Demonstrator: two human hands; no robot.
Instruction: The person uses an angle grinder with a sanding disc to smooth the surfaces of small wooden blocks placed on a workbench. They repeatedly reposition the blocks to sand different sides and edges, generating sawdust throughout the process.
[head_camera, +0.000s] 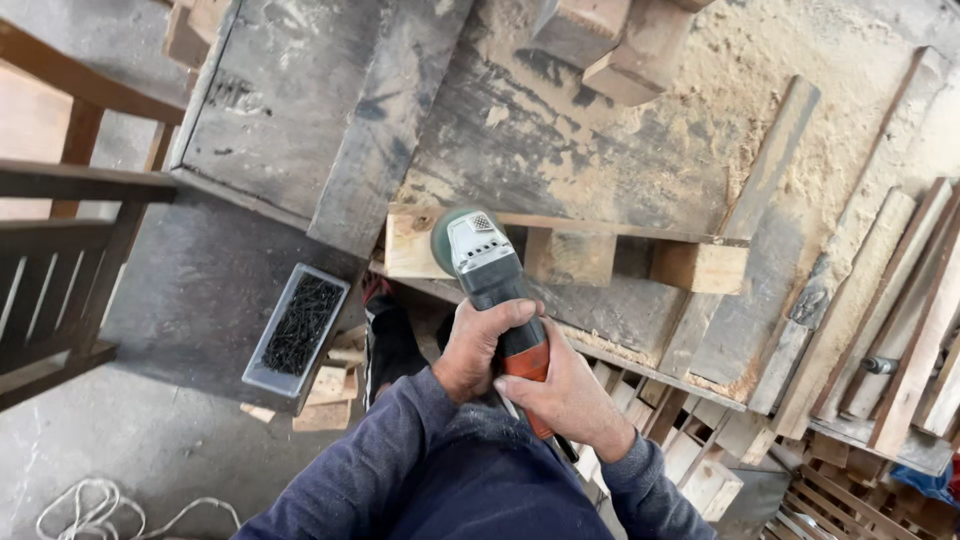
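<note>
Left hand (482, 345) wrapped around the dark neck of the angle grinder (490, 275), fingers curled tight over the top. Right hand (565, 395) closed on the orange rear grip just behind and nearer, the two hands touching. Both sleeves dark blue, coming up from the near bottom edge. Grinder points away from the person, grey head with a small vent grille, its greenish sanding disc (447, 235) pressed against the left end of a pale wooden frame piece (570, 250), which lies across the near edge of the bench (600, 150). The frame piece has short pale blocks under a thin rail, one block in the middle, one at the right end. Bench top is grey, worn and covered in sawdust, thickest toward the far right. A long grey plank (385, 130) lies angled on the bench, far left of the grinder. Two wood blocks (610, 40) sit at the far top edge. Loose slats (900, 300) lie stacked at the right side. Left of the hands, lower down, an open rectangular grey tray of black nails (297, 328), no label visible. Small offcuts (328, 385) just beside the tray. White cord (95, 505) on the concrete floor, near left corner. Dark wooden railing (50, 260) at the far left.
</note>
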